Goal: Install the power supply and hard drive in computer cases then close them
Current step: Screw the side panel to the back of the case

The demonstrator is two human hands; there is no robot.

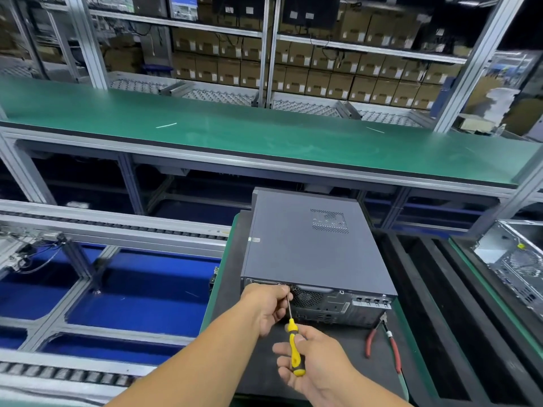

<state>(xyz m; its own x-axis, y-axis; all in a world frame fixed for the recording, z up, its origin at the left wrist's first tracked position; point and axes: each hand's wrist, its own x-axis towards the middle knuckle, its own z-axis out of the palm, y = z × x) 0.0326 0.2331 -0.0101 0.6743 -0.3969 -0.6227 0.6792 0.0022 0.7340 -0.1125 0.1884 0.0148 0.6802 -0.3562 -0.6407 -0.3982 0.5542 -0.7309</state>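
1. A closed dark grey metal computer case (311, 248) lay on its side on a black mat over a green-edged work pallet (219, 292), its rear panel of ports and a fan grille facing the viewer
2. The right hand (316, 362) held a yellow-and-black-handled screwdriver (294, 348), fingers curled round the handle; the thin shaft angled up to the top left of the rear panel
3. The left hand (269, 306) pinched the shaft near its tip, just against the case's rear edge
4. Red-handled pliers (388, 342) lay on the mat to the right, their nose near the case's lower corner
5. A second, open silver case (517, 262) sat at the far right
6. A long green conveyor belt (264, 133) ran behind, with stacked brown cardboard boxes (323, 80) on shelving beyond
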